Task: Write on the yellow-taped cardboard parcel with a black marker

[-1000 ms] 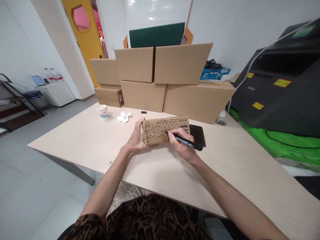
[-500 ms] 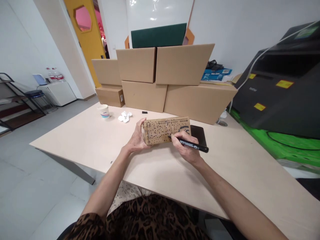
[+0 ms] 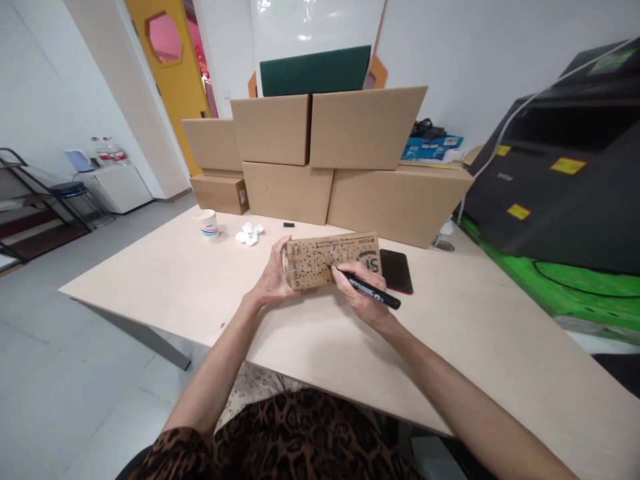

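Note:
A small brown cardboard box (image 3: 313, 257), printed with black lettering and covered in many short dark marks, is tilted up above the table. My left hand (image 3: 275, 277) grips its left end, the thumb along the upper corner and the other fingers partly hidden behind and below. Between the fingers of my right hand (image 3: 363, 290) is a black marker (image 3: 373, 291), its tip at the middle of the box's marked face. Just right of the box lies a dark phone (image 3: 399, 270), flat on the table.
A small black cap (image 3: 289, 225), a crumpled white tissue (image 3: 249, 233) and a paper cup (image 3: 207, 223) are on the table (image 3: 165, 280). Behind them rise stacked cardboard boxes (image 3: 370, 130), topped by a dark green box (image 3: 315, 70). Black equipment (image 3: 545, 173) stands at the right.
My right hand and the marker have shifted left across the box's face, uncovering more of the large printed letters and of the phone. My left hand keeps its grip on the box.

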{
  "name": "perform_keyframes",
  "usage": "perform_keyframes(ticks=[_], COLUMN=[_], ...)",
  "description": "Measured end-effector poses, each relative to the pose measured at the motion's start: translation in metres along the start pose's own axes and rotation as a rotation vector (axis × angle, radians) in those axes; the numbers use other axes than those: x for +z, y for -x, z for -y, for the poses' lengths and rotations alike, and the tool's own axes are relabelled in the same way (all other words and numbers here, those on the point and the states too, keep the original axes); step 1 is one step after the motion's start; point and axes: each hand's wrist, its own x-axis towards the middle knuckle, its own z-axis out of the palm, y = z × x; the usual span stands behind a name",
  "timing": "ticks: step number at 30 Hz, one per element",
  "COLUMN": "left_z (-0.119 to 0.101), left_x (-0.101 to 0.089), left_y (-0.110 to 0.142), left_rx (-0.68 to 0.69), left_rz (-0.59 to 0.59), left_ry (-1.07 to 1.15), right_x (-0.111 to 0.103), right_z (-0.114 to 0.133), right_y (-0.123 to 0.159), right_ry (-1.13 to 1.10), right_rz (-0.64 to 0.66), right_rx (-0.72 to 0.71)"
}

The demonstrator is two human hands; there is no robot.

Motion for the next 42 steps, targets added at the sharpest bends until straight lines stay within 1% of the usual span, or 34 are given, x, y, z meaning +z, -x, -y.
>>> perform_keyframes(ticks=[4,9,15,19,24,29,32,34,38,42], left_z=[-0.002,0.000,0.001,0.001,0.002,0.001,0.002,0.003,0.003,0.002], left_x=[0.000,0.001,0.001,0.002,0.002,0.002,0.002,0.002,0.002,0.002], left_y=[0.000,0.000,-0.001,0.000,0.000,0.000,0.000,0.000,0.000,0.000], left_rx=[0.002,0.030,0.051,0.048,0.057,0.049,0.049,0.049,0.035,0.023], left_rz=[-0.005,-0.016,-0.009,-0.018,-0.023,-0.011,-0.017,-0.018,-0.011,-0.012], left_ry=[0.003,0.023,0.011,0.029,0.022,0.019,0.024,0.021,0.015,0.013], right_x=[-0.003,-0.007,-0.002,-0.004,-0.005,-0.005,-0.005,-0.008,-0.017,-0.021], right_z=[0.001,0.000,-0.002,0.000,-0.001,-0.001,0.000,0.001,0.001,0.000], right_y=[-0.002,-0.004,-0.007,-0.007,-0.008,-0.009,-0.009,-0.009,-0.008,-0.006], right_ry=[0.002,-0.002,-0.010,-0.030,-0.020,-0.036,-0.034,-0.032,-0.032,-0.008], right_rz=[0.005,-0.047,0.004,-0.008,0.049,0.007,0.040,0.055,0.042,0.131], right_rx=[0.033,0.049,0.094,0.105,0.079,0.065,0.046,0.035,0.010,-0.019])
